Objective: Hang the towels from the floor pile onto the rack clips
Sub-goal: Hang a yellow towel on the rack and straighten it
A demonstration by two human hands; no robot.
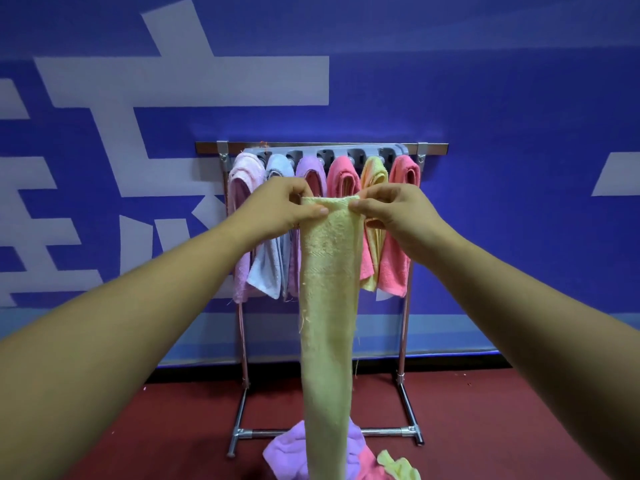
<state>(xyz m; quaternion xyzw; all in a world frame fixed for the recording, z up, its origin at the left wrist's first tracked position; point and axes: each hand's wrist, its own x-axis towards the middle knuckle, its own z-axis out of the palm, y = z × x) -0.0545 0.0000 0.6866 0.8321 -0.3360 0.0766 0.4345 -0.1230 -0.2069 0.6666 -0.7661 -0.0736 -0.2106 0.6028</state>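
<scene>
A long pale yellow towel hangs folded lengthwise in front of me. My left hand pinches its top left corner and my right hand pinches its top right corner, both just in front of the rack. The metal rack carries a grey clip bar with several towels hanging from it: light pink, light blue, purple, pink, yellow and coral. The floor pile lies at the rack's foot, partly hidden by the held towel.
The pile on the red floor shows a purple towel, a pink one and a yellow-green one. A blue wall with large white markings stands right behind the rack. The rack's base bar crosses behind the pile.
</scene>
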